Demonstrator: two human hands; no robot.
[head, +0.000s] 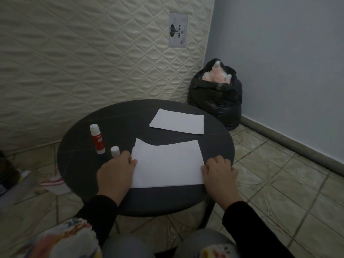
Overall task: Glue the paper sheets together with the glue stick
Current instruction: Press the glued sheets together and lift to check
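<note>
A white paper sheet lies flat near the front of the round dark table. My left hand rests on its left edge and my right hand on its right edge, both pressing down with fingers curled. A second, smaller white sheet lies farther back on the table. The red-and-white glue stick stands upright at the left, uncapped. Its white cap stands just beside my left hand's knuckles.
A quilted mattress leans against the wall behind the table. A black bag with pink stuffing sits in the corner at the right. Cloth and clutter lie on the tiled floor at the left. My knees are under the table's near edge.
</note>
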